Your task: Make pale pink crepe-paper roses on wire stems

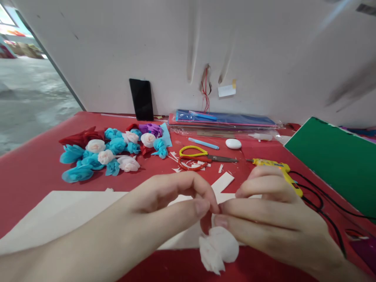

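A pale crepe-paper flower (223, 246) hangs below my fingertips at the bottom middle, its petals pointing down toward me. My left hand (172, 205) is closed, thumb and fingers pinched together at the flower's upper end. From the other side my right hand (272, 213) meets it, fingertips pressed at the same spot, the other fingers curled. The exact grip is partly hidden behind the fingers. Under both hands lies a large white paper sheet (73, 203), with a small white strip (223, 182) at its far edge.
Blue, pale pink, red and purple paper flowers (116, 145) cluster at left. Beyond my hands are scissors (217, 158), a blue pen (203, 143), a white oval object (233, 143) and a corded yellow glue gun (272, 164). A phone (141, 100) leans on the wall; a green board (335, 164) slants at right.
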`<action>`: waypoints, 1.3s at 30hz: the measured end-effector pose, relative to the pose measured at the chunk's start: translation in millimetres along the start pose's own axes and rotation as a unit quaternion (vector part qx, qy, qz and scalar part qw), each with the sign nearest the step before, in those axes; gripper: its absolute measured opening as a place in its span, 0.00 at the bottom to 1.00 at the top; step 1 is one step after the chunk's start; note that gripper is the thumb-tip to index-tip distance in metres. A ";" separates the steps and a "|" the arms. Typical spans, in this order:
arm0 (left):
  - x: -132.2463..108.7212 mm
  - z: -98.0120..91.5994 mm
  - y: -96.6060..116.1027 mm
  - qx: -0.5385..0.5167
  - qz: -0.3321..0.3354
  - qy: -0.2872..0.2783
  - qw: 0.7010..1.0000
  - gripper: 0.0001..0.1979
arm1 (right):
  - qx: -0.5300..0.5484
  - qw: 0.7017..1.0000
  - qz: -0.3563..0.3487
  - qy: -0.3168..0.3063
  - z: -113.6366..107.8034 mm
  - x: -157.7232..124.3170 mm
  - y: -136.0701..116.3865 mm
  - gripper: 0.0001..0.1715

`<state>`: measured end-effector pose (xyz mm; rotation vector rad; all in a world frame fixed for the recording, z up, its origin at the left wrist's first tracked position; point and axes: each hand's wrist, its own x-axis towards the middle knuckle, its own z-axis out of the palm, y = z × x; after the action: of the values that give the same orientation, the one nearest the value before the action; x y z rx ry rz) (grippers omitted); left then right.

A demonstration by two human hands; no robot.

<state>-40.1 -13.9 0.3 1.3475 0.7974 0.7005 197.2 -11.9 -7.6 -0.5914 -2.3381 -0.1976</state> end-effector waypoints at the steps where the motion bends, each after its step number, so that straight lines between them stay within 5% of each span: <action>1: -0.2 0.5 -0.6 -0.010 0.007 -0.002 1.000 0.08 | -0.003 1.000 -0.002 -0.008 -1.2 0.6 -0.5 0.15; 4: 0.3 1.9 -3.5 0.011 0.018 0.000 1.000 0.03 | -0.011 0.998 -0.030 0.047 -4.8 2.0 -0.4 0.21; 9: 3.9 0.7 -5.0 0.046 0.042 -0.001 0.998 0.03 | 0.014 1.000 -0.002 0.006 -4.2 2.3 1.3 0.15; 14: 9.3 -11.0 0.8 0.037 0.002 -0.079 0.996 0.01 | 0.207 0.978 -0.001 0.000 8.6 5.9 8.1 0.18; 18: 13.3 -21.0 2.1 0.105 -0.030 -0.138 0.984 0.07 | 0.435 0.894 0.091 -0.065 20.0 3.9 14.2 0.21; 22: 13.6 -23.5 2.2 0.106 -0.034 -0.212 0.971 0.03 | 0.594 0.757 0.226 -0.152 20.4 0.5 15.5 0.13; 25: 14.2 -21.3 3.6 0.143 -0.028 -0.231 0.962 0.10 | 0.645 0.664 0.306 -0.222 14.7 3.2 15.1 0.14; 28: 16.1 -18.4 5.4 0.177 -0.058 -0.226 0.956 0.10 | 0.638 0.608 0.372 -0.290 14.2 4.8 15.3 0.18; 34: 14.3 -16.5 3.5 0.169 -0.026 -0.217 0.961 0.06 | 0.689 0.572 0.366 -0.254 28.5 -7.5 17.3 0.19; 39: 16.0 -16.7 0.9 0.143 -0.041 -0.204 0.968 0.06 | 0.675 0.580 0.375 -0.258 26.3 -7.7 20.7 0.16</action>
<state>-44.9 8.6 -1.1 1.6394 0.6306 0.2299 196.0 11.5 -32.8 -0.7235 -1.6669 2.1708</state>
